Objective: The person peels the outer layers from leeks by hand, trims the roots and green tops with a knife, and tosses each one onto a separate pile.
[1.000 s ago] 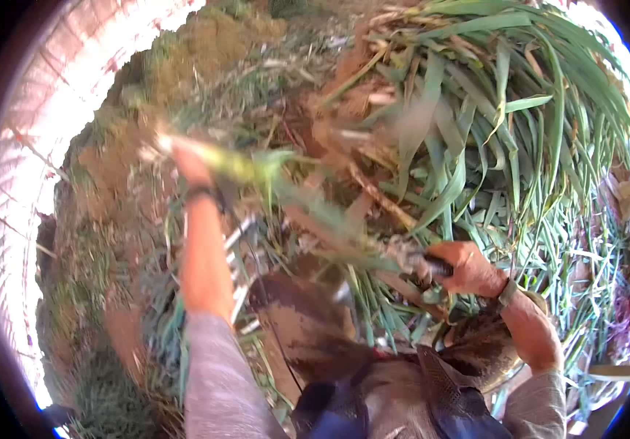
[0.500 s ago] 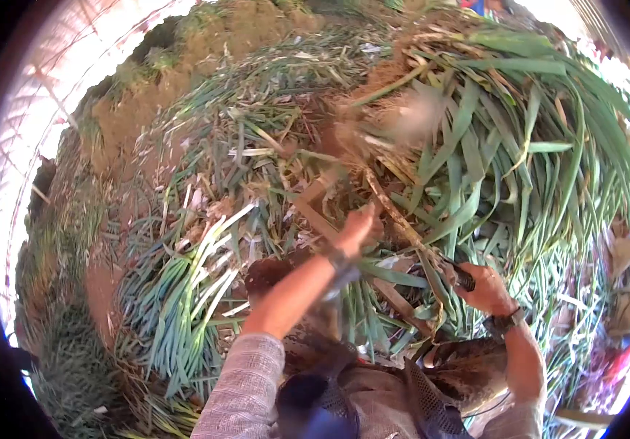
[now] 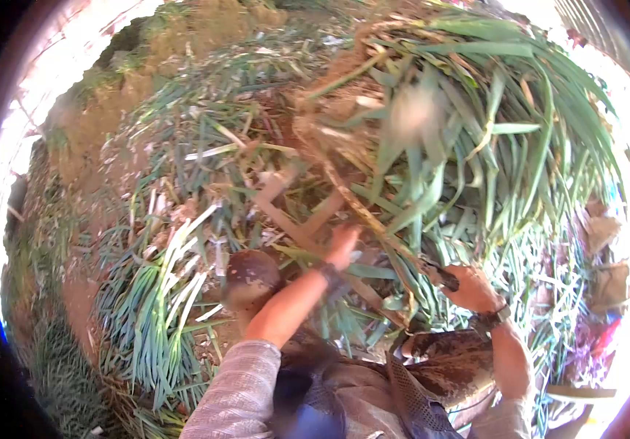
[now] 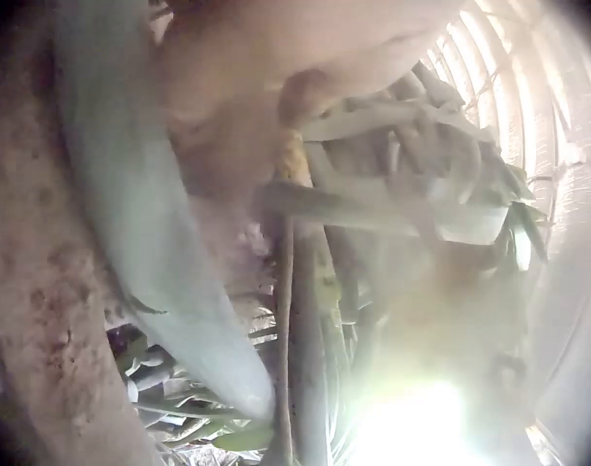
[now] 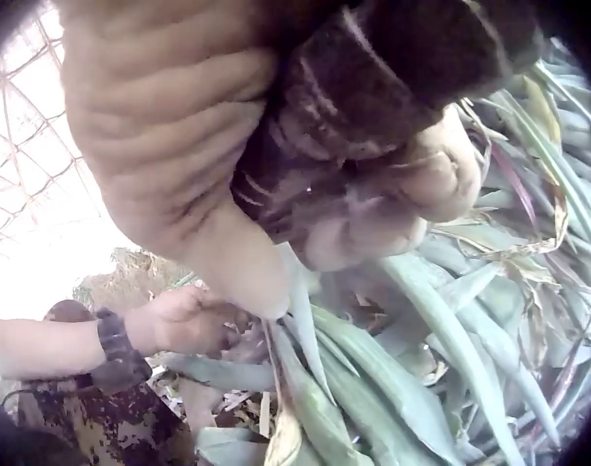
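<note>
My right hand (image 3: 473,287) grips a dark handle (image 5: 359,87) crossed by pale rings; the rest of that tool is hard to make out. Green onion leaves (image 5: 373,379) hang right below the thumb. Blurred in the head view, my left hand (image 3: 344,245) is low over wooden slats (image 3: 296,230), left of the right hand. Its fingers look bent in the right wrist view, beside green leaves, and I cannot tell whether they hold one. A brown stick-like length (image 3: 340,186) slants from the big heap of green onions (image 3: 505,117) toward the right hand.
Trimmed green onions with white stems (image 3: 161,314) lie in a bunch to the left. Loose leaves and scraps (image 3: 212,124) litter the earth floor beyond. Both knees in stained trousers flank the work, the left knee (image 3: 251,280) close to the left forearm. Cardboard (image 3: 611,285) stands far right.
A second ago the left hand was out to the left with a green onion; it has let go of that and come back right. The right hand keeps its grip on the dark handle.
</note>
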{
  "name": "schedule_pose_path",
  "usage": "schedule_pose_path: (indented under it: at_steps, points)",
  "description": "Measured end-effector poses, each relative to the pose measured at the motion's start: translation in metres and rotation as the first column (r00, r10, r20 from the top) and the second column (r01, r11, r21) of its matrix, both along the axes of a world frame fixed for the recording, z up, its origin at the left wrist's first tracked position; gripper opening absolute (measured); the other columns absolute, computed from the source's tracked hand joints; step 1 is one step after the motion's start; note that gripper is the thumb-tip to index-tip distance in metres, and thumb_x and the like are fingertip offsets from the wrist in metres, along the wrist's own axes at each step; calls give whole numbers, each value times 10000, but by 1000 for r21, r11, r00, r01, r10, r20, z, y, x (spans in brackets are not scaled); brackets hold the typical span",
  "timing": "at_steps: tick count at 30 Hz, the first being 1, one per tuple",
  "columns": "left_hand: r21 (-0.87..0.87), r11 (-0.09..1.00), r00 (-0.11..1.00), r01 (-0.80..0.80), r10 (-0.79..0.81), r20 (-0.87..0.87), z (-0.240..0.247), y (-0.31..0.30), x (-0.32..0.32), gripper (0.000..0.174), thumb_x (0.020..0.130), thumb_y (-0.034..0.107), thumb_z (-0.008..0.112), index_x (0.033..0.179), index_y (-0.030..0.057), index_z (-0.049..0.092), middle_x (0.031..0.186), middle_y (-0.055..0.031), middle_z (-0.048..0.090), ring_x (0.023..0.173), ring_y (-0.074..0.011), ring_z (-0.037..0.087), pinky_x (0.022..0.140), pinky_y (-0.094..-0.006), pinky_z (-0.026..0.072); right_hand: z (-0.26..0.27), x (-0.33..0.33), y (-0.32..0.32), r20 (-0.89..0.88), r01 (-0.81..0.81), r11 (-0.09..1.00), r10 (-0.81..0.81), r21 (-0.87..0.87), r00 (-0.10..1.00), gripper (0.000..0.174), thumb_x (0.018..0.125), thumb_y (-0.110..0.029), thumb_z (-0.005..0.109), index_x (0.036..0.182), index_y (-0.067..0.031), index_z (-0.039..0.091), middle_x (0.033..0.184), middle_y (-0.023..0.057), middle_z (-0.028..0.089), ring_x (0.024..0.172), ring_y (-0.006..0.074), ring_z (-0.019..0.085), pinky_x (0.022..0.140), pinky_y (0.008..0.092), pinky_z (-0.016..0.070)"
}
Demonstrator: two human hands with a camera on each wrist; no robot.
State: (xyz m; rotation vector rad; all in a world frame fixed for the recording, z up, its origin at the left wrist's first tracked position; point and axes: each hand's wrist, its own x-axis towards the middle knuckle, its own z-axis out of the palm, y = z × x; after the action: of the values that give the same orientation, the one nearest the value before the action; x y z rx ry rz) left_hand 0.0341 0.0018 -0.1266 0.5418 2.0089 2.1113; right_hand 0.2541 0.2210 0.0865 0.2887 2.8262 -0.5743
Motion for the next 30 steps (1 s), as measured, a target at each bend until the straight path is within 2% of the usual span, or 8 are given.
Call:
schedule_pose_path:
  at_steps: [1, 4, 12, 20, 21, 23, 27, 30]
  points:
    - [146, 987, 906, -67, -2, 424, 12, 7, -3, 190, 867, 76, 586, 1012, -8, 678, 939, -108, 693, 772, -188, 637, 679, -341, 513, -9, 5, 6, -14, -43, 998, 43, 52, 999, 327, 796, -230, 668, 1093, -93, 671, 879, 131, 707, 816, 288, 679, 756, 408, 543]
    - [225, 969, 750, -102, -74, 658, 19, 7, -17, 247, 906, 65, 568, 1142, -6, 589, 955, -141, 663, 814, -262, 672, 674, -406, 564, -9, 13, 8, 33, -4, 998, 2, 69, 999, 297, 813, -255, 646, 1068, -103, 664, 847, 141, 699, 791, 330, 680, 732, 435, 537]
    - [79, 995, 940, -55, 25, 340, -23, 26, -14, 243, 892, 80, 585, 1118, -7, 584, 948, -115, 647, 768, -205, 650, 646, -380, 560, -18, 0, 6, 42, 67, 996, -69, 52, 997, 306, 771, -212, 632, 1049, -89, 661, 832, 184, 681, 805, 369, 669, 754, 473, 530]
    - [-140, 906, 916, -399, 401, -16, -39, 22, -18, 206, 855, 127, 645, 1014, -3, 624, 921, -86, 673, 841, -188, 647, 757, -322, 505, 2, 10, 4, 64, 114, 992, -117, 47, 991, 236, 779, -179, 616, 992, -99, 680, 774, 161, 673, 731, 344, 669, 693, 455, 535]
    - [-141, 907, 917, -397, 399, -15, -17, 21, -10, 206, 855, 127, 645, 1014, -3, 624, 921, -86, 673, 841, -188, 647, 757, -322, 505, -2, 12, 6, 65, 116, 992, -119, 47, 991, 236, 779, -179, 616, 992, -99, 680, 774, 161, 673, 731, 344, 669, 693, 455, 535]
    - [101, 994, 861, -28, -27, 508, 52, 17, 13, 197, 844, 169, 677, 936, -4, 646, 814, -58, 669, 750, -157, 634, 685, -314, 497, -15, 18, 9, 9, -98, 995, 98, 34, 995, 220, 768, -155, 628, 974, -91, 675, 778, 160, 675, 719, 337, 669, 672, 439, 533]
    - [-82, 992, 942, 95, -63, 330, 27, 25, 19, 190, 887, 129, 648, 1020, -7, 645, 802, -34, 648, 635, -132, 605, 569, -297, 518, 8, 12, 3, 100, 124, 992, -126, 19, 987, 217, 771, -189, 624, 953, -78, 665, 766, 157, 667, 720, 335, 666, 674, 444, 530]
    - [-16, 1000, 966, 11, -7, 258, 27, 30, 21, 195, 843, 186, 687, 873, -7, 673, 765, -42, 669, 690, -111, 589, 618, -309, 469, 0, 23, 12, 71, -48, 999, 47, 25, 996, 207, 795, -179, 620, 973, -86, 671, 767, 143, 669, 696, 316, 666, 653, 422, 531]
